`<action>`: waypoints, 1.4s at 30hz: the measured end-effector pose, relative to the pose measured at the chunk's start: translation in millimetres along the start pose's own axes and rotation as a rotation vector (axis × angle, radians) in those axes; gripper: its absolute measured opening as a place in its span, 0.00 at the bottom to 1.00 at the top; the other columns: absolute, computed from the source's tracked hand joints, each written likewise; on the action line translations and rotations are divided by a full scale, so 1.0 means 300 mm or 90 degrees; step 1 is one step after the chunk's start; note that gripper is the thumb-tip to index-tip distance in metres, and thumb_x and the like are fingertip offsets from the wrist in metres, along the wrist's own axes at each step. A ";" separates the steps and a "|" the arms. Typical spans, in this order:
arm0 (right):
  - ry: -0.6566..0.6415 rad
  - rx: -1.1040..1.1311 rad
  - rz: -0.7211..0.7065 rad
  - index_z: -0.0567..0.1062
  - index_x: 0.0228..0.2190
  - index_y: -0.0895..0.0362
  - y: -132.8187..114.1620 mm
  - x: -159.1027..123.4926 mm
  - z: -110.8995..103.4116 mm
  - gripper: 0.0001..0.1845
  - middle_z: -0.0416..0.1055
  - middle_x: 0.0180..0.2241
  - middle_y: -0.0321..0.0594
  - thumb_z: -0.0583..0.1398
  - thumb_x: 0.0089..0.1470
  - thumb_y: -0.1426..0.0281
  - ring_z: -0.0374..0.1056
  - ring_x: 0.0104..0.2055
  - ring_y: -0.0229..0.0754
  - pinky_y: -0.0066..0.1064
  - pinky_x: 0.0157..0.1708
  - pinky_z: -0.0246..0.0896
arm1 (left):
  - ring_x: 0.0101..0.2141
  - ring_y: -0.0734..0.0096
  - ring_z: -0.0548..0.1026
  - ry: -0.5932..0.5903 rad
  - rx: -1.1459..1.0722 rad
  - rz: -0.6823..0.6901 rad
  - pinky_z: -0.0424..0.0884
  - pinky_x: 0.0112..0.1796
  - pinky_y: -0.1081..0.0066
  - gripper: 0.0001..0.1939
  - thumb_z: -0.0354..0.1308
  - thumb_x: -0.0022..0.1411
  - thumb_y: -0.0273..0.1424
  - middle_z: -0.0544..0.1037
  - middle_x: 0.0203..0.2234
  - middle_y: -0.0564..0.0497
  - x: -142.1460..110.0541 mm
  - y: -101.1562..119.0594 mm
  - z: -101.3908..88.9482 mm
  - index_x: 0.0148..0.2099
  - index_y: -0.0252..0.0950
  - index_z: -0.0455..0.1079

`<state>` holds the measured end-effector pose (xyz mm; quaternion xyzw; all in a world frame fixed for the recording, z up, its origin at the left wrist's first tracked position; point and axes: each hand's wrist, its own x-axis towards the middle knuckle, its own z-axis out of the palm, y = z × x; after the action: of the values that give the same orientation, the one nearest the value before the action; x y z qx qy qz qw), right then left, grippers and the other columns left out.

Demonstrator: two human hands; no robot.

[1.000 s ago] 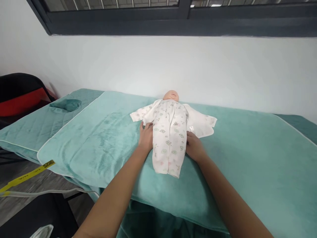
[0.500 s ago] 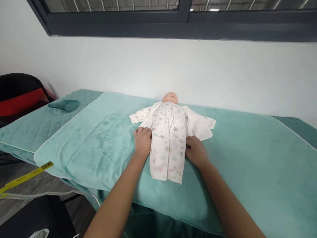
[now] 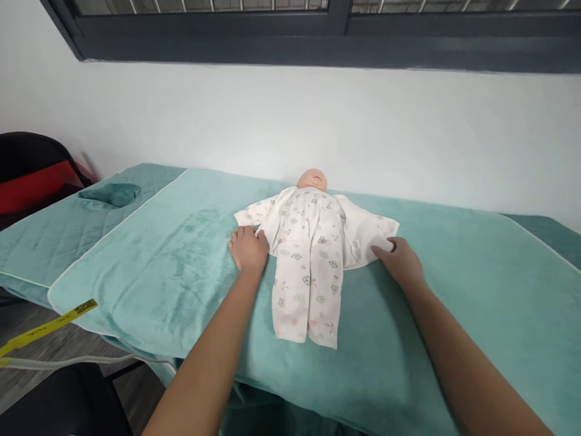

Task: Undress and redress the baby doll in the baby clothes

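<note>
A baby doll lies face up, its head [image 3: 312, 179] toward the wall. Spread at its body is a white baby shirt [image 3: 358, 242] with printed sleeves held out sideways and plain side panels. Down the middle runs a white printed two-legged baby garment [image 3: 297, 297]; how it joins the shirt I cannot tell. My right hand [image 3: 402, 260] pinches the outer edge of the shirt's right panel, where a small tag shows. At the left panel's edge, below the sleeve, my left hand [image 3: 247, 247] rests with bent fingers and appears to grip the cloth.
A turquoise plush cover [image 3: 454, 303] spreads over the bed. At left lies a quilted section with a round cushioned opening [image 3: 111, 195]. A yellow strap [image 3: 49, 327] and a white cable [image 3: 72, 360] hang near a black chair [image 3: 68, 399]. A white wall stands behind.
My right hand has moved outward to the right, drawing the shirt's right panel open and flat. My left hand has shifted slightly left and up along the left panel.
</note>
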<state>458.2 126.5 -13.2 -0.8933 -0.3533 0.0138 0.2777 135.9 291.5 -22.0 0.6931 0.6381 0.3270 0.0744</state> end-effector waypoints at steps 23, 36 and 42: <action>0.119 0.187 -0.456 0.70 0.46 0.53 -0.303 -0.319 0.087 0.14 0.68 0.52 0.51 0.59 0.59 0.64 0.63 0.56 0.53 0.48 0.55 0.62 | 0.25 0.67 0.70 -0.050 -0.267 -0.073 0.63 0.31 0.69 0.09 0.50 0.65 0.40 0.69 0.23 0.56 -0.018 -0.006 -0.028 0.43 0.41 0.62; 0.021 0.327 -0.429 0.68 0.32 0.53 -0.292 -0.305 0.068 0.07 0.66 0.31 0.39 0.53 0.63 0.67 0.64 0.33 0.42 0.34 0.34 0.63 | 0.45 0.68 0.72 -0.106 -0.517 0.114 0.68 0.46 0.69 0.06 0.49 0.68 0.36 0.74 0.42 0.50 -0.015 0.200 -0.124 0.39 0.40 0.57; -0.121 0.361 -0.400 0.68 0.26 0.54 -0.277 -0.301 0.024 0.14 0.66 0.26 0.36 0.55 0.63 0.63 0.62 0.29 0.39 0.32 0.31 0.58 | 0.46 0.62 0.75 -0.448 -0.414 0.363 0.66 0.49 0.62 0.10 0.55 0.65 0.38 0.80 0.44 0.49 -0.091 0.244 -0.222 0.34 0.39 0.68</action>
<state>337.0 121.9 7.4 -0.6254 -0.6144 0.1069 0.4691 161.5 232.4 58.0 0.8470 0.2284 0.2629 0.4017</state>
